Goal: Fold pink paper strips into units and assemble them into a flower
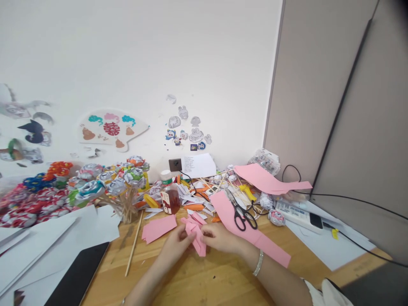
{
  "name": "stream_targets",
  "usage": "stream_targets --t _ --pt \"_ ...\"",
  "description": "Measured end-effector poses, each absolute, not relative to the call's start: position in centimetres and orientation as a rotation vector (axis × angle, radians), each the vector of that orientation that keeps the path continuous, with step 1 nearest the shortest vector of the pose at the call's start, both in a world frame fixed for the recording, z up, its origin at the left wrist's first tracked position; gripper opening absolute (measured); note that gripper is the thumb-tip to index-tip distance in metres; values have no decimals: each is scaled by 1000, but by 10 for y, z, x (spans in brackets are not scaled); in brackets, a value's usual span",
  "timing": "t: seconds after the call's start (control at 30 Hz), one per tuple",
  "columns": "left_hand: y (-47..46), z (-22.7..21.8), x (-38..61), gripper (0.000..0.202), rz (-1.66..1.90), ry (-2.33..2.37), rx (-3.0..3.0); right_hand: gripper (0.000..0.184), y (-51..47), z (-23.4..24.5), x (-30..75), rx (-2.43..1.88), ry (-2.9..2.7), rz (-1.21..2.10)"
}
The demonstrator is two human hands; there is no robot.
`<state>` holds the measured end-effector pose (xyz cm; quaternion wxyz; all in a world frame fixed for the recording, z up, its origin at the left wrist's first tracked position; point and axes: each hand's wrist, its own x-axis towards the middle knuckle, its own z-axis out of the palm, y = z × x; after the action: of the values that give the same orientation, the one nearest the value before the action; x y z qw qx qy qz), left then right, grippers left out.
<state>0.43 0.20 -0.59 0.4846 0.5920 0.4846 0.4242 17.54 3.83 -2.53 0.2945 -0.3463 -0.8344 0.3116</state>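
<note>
A folded piece of pink paper [198, 240] is held between both hands, just above the wooden table. My left hand [178, 241] pinches its left side, thumb on top. On its right side, the fingers of my right hand [219, 238] close on the edge. A small stack of pink paper pieces [158, 227] lies to the left of the hands. Behind my right arm is a long pink paper strip [223, 208], with black-handled scissors [244, 216] resting on it. Some folds of the held paper are covered by my fingers.
A wooden stick [134, 244] lies left of the hands. Paper flowers [114, 180] stand on sticks behind it. A bottle of reddish liquid [170, 197] stands amid paper scraps. White sheets [47, 246] and a black flat object [79, 276] fill the left; a power strip [299, 219] lies right.
</note>
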Motion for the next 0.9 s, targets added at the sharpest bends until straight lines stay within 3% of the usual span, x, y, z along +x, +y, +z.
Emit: stream_targets --t 0.2,0.37,0.9 --pt "10 -2 -6 39 1169 1180 1348 20 39 -21 175 -823 -2041 1135" --pt "21 -13 -13 44 1262 1205 1172 34 45 -20 172 -687 -1758 1509" --pt "10 8 -18 47 1116 1223 1410 37 53 -22 178 -701 -1675 1440"
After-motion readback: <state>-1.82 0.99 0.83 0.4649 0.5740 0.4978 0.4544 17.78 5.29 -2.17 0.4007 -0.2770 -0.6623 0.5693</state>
